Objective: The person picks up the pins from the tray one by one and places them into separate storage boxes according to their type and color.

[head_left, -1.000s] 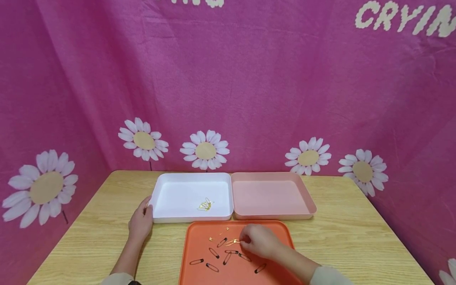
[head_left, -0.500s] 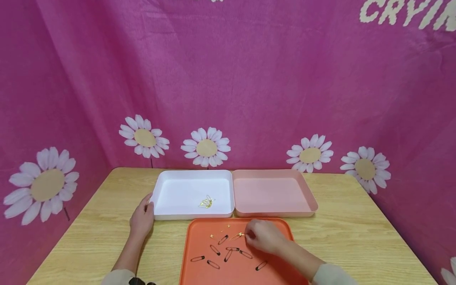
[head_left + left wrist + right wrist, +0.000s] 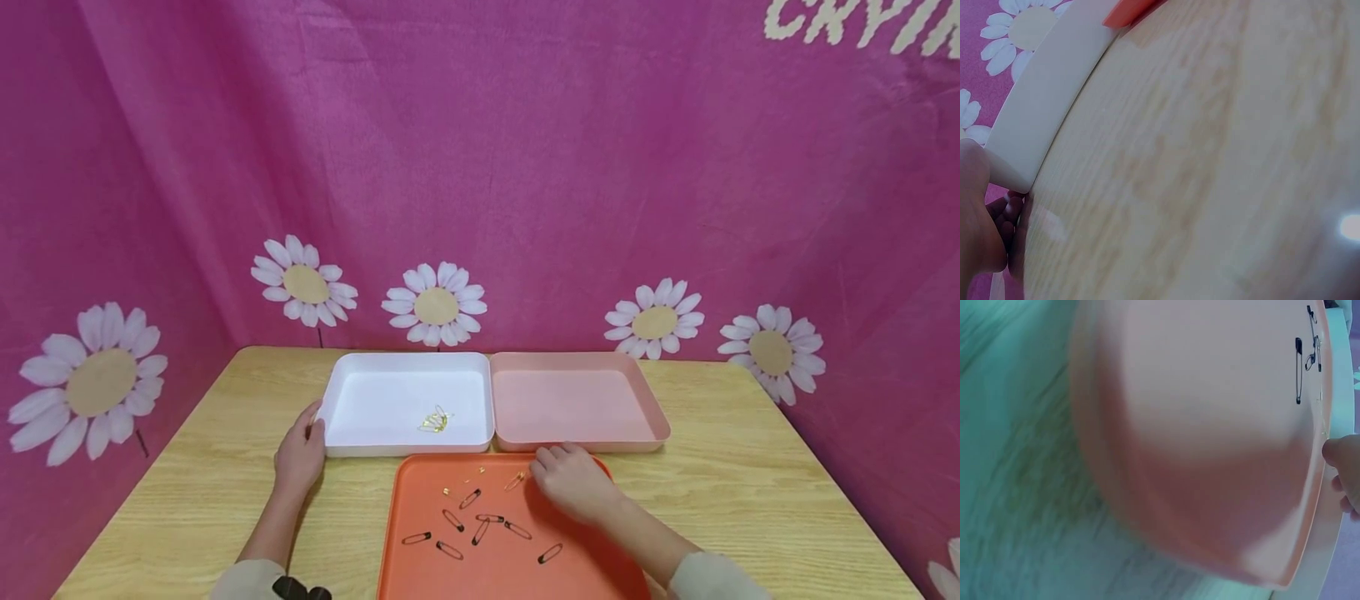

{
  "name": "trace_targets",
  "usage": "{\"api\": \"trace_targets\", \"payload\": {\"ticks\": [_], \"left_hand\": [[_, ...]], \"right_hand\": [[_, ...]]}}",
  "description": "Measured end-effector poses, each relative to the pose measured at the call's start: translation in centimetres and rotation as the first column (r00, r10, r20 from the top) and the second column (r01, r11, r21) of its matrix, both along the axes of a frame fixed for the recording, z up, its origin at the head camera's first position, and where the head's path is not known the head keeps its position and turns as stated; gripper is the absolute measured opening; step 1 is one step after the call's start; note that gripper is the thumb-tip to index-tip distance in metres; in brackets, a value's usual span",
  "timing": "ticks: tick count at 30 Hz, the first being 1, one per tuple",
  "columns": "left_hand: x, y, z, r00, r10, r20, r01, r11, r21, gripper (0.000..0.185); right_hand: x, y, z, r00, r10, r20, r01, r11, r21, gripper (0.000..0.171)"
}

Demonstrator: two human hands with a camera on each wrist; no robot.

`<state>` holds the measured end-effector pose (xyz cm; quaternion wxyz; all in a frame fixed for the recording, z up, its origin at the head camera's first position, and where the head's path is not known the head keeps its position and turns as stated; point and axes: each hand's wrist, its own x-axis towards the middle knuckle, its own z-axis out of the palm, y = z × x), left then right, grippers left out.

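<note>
Your right grip [image 3: 573, 485] hangs above the orange tray [image 3: 487, 577], by its far right corner, fingers curled; whether the tips pinch anything, you cannot tell from these views. Toward the far edge of the tabletop [image 3: 217, 442] stands the white tray [image 3: 390, 404], and your left grip [image 3: 300, 454] holds it at its left edge, by the near corner. Black safety pins [image 3: 453, 520] lie scattered mid-tray on the orange. The nearest gold safety pin [image 3: 514, 481] is inside the orange tray's far edge, just left of your right grip, so that hand is far closer than the other. Its long axis slants from near left to far right, and its cap end seems to point toward the far edge, on your right grip's side
</note>
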<state>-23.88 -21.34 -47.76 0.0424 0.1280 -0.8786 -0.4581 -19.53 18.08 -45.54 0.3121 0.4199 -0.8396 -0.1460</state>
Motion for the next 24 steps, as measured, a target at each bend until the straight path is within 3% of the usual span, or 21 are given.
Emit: {"api": "trace_targets", "payload": {"ticks": [5, 10, 16, 19, 24], "left_hand": [[-0.1, 0.0, 0.1, 1.000, 0.004, 0.001, -0.004, 1.000, 0.003, 0.049], [0.0, 0.0, 0.1, 1.000, 0.002, 0.000, -0.002, 1.000, 0.000, 0.049], [0.0, 0.0, 0.2, 1.000, 0.000, 0.001, 0.000, 1.000, 0.007, 0.049], [0.0, 0.0, 0.1, 1.000, 0.000, -0.001, 0.000, 1.000, 0.010, 0.049], [0.0, -0.1, -0.1, 1.000, 0.000, -0.005, 0.000, 1.000, 0.008, 0.049]], "right_hand": [[-0.1, -0.1, -0.1, 0.997, 0.070, -0.042, -0.071, 0.997, -0.027, 0.024], [0.1, -0.9, -0.2, 0.987, 0.148, -0.063, -0.155, 0.981, -0.120, 0.035], [0.4, -1.8, -0.6, 0.987, 0.153, -0.044, -0.159, 0.963, -0.216, 0.037], [0.3, -2.0, -0.7, 0.990, 0.142, -0.025, -0.144, 0.962, -0.233, 0.032], [0.2, -2.3, -0.6, 0.992, 0.113, 0.050, -0.095, 0.956, -0.279, 0.004]]}}
